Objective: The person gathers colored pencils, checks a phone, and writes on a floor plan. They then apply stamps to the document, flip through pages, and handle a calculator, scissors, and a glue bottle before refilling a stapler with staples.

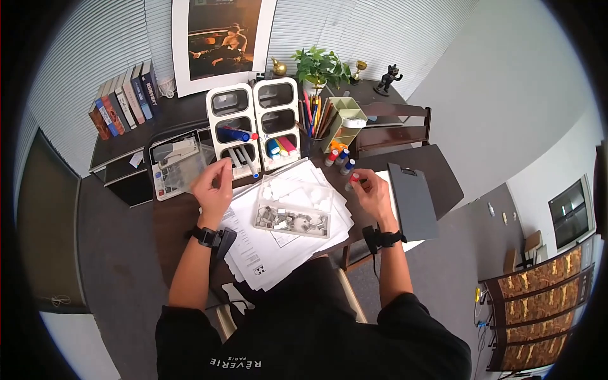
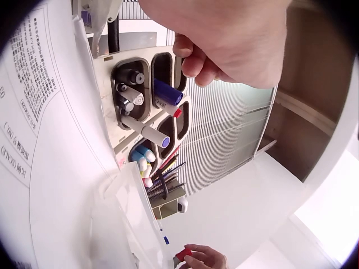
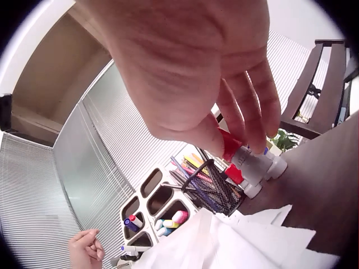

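Note:
In my right hand (image 1: 375,193) I pinch a small bottle (image 3: 251,163) by its red cap (image 3: 229,144), thumb on one side and fingers on the other, at the table's right side. Just beyond it stand a red-capped bottle (image 1: 330,158) and two blue-capped bottles (image 1: 347,167). My left hand (image 1: 214,188) hovers with curled fingers before the white left organizer (image 1: 211,114); nothing shows in its grip. That organizer holds a thick blue marker (image 2: 167,91), a red-tipped marker (image 2: 170,107) and several white markers (image 2: 148,132). Highlighters (image 1: 282,147) fill a compartment of the right organizer (image 1: 259,114).
Between my hands, a clear divided box (image 1: 258,221) of small metal and white pieces lies on printed papers (image 1: 253,253). A dark clipboard (image 1: 413,202) lies at right, a lidded tray (image 1: 166,185) at left. Behind are a mesh pen cup (image 3: 224,193) and a green desk organizer (image 1: 345,117).

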A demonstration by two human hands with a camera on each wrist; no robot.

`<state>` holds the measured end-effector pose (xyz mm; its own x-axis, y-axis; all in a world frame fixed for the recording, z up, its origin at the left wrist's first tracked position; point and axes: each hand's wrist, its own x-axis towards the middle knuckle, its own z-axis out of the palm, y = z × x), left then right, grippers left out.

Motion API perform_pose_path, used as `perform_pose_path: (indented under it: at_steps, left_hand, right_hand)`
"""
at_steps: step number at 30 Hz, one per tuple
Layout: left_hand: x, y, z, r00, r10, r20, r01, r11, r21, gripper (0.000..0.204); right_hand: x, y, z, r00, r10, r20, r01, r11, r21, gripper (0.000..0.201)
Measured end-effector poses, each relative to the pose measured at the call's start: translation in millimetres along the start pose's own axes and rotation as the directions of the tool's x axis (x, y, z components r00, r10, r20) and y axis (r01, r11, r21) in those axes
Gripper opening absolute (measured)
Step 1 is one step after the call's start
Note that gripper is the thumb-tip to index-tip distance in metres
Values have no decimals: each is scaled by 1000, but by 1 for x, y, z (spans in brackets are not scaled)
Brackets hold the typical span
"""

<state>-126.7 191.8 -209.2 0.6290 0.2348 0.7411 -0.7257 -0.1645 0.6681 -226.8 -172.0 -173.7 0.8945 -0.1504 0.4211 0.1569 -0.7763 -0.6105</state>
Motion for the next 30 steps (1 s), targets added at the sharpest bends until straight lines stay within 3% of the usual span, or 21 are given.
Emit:
perform_pose_path:
  at_steps: [7,10,16,21,25,27,30]
  left_hand:
    - [0,-2,-5,997,-18,70,16,999,33,11]
    - [1,0,1,1000,-13,-14,13,1000,9,8]
    - [3,4,-5,1000,-11,11,11,999,37,8]
    - [5,1,-3,998,-30,-47,32,999,33,6]
    - [5,-3,-2,993,-102,-65,102,995,-10,4]
    - [4,-9,-2,984,-157,-81,154,987,-43,4]
    - [3,-13,-1,980,-182,-78,177,982,-60,7]
  right_hand:
    - [-1,2,7,997,10,76,-6,998,-55,25]
    - [1,-2,3,999,-32,35,31,999,17,26]
    - [3,-24,-10,997,-29,-67,31,999,32,22]
    - [7,-47,-6,999,-49,-8,49,998,29,18]
    - [28,-92,4,985,-155,75,152,988,41,21]
    - [44,-118,13,948,-281,148,281,960,23,24]
    - [65,-140,34,910,-355,215,355,934,37,28]
